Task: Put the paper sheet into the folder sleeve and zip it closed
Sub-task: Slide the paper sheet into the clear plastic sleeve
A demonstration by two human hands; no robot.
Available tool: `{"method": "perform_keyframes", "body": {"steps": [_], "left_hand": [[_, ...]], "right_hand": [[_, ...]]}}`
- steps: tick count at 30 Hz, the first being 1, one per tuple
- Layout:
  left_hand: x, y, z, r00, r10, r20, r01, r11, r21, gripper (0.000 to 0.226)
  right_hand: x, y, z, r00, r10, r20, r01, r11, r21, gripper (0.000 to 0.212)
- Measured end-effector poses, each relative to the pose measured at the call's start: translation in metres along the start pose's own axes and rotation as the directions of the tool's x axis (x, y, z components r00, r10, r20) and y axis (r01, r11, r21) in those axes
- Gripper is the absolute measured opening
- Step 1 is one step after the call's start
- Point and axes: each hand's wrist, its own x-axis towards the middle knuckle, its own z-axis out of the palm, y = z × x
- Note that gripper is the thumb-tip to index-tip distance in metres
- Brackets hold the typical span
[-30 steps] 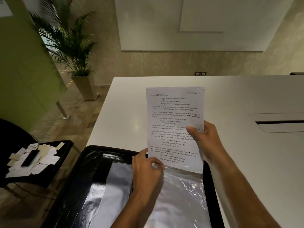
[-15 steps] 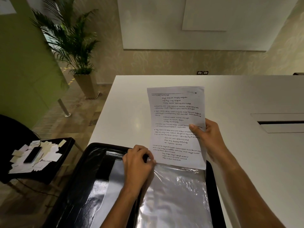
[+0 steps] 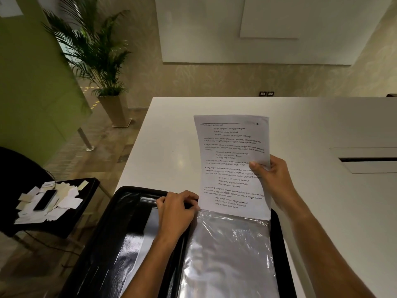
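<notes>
White paper sheet (image 3: pixel 233 164) steady, right hand (image 3: pixel 272 177); left hand (image 3: pixel 176 214) slid left along sleeve (image 3: pixel 232 254).

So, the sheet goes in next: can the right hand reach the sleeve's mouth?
Probably yes: the right hand pinches the paper sheet just above the sleeve, and the left hand holds only its left corner.

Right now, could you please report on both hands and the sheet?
Right hand pinches paper sheet. Left hand grips folder sleeve top. Sheet's lower edge at sleeve mouth, not visibly in. Nothing blocking.
</notes>
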Motion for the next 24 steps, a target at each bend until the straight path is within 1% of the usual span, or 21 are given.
{"method": "perform_keyframes", "body": {"steps": [6, 10, 15, 17, 19, 22, 24], "left_hand": [[-0.003, -0.003, 0.007, 0.999, 0.031, -0.036, -0.030, 0.999, 0.019, 0.026], [-0.006, -0.007, 0.009, 0.995, 0.090, -0.045, -0.088, 0.995, 0.056, 0.028], [-0.012, -0.009, 0.010, 0.974, 0.222, -0.054, -0.209, 0.962, 0.175, 0.010], [-0.016, -0.003, 0.013, 0.957, 0.286, -0.045, -0.271, 0.940, 0.208, 0.007], [-0.021, 0.007, 0.017, 0.936, 0.351, -0.016, -0.340, 0.918, 0.205, 0.009], [-0.026, 0.019, 0.025, 0.888, 0.454, 0.070, -0.456, 0.855, 0.247, 0.018], [-0.026, 0.023, 0.027, 0.871, 0.479, 0.112, -0.491, 0.829, 0.269, 0.018]], "right_hand": [[-0.001, 0.003, -0.001, 0.998, 0.033, 0.054, -0.028, 0.995, -0.094, 0.019], [-0.001, 0.005, -0.001, 0.999, 0.032, 0.030, -0.032, 0.999, -0.006, 0.022], [0.000, 0.011, -0.006, 0.999, 0.029, -0.027, -0.028, 0.999, 0.023, 0.025], [0.000, 0.014, -0.008, 0.999, 0.024, -0.037, -0.023, 1.000, 0.014, 0.028], [-0.001, 0.015, -0.008, 0.999, 0.005, -0.031, -0.005, 1.000, 0.004, 0.026], [-0.004, 0.015, -0.007, 1.000, -0.003, -0.024, 0.003, 1.000, -0.011, 0.023], [-0.005, 0.015, -0.006, 1.000, 0.002, -0.029, -0.002, 1.000, -0.016, 0.022]]}}
